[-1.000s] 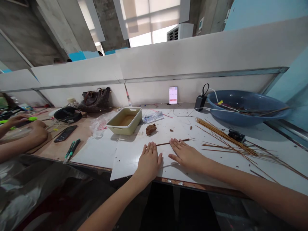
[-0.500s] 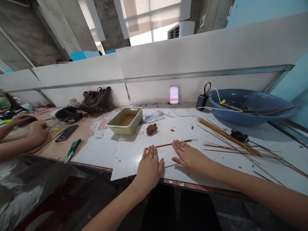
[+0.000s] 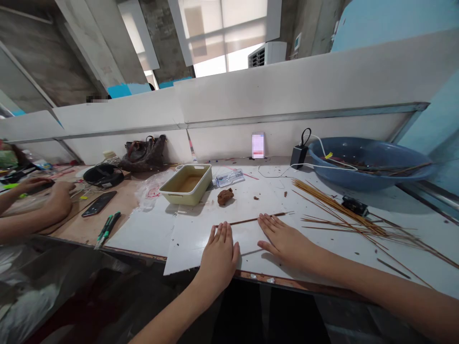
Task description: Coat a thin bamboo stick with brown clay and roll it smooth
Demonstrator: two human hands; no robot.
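Note:
A thin stick coated in brown paste [image 3: 244,221] lies crosswise on the white board [image 3: 201,241]. My left hand [image 3: 219,253] rests flat with its fingertips on the stick's left end. Toward the other end, the outstretched fingers of my right hand [image 3: 281,236] lie on it, and the bare tip pokes out beyond them. Both hands are open, palms down. Behind the stick sits a lump of brown paste [image 3: 225,197], with small crumbs near it. To the right lies a bundle of thin yellowish sticks [image 3: 322,203], several of them scattered loose.
A cream tub [image 3: 186,191] of brownish liquid stands behind my left hand, beside a clear plastic packet [image 3: 229,177]. A blue basin [image 3: 369,177] fills the back right. Green-handled cutters [image 3: 107,230] and a phone [image 3: 99,204] lie left, near another person's arms [image 3: 53,205].
My left hand has shifted slightly left along the stick, and my right hand a touch right. The whole view has tilted a little, so things sit lower in the picture.

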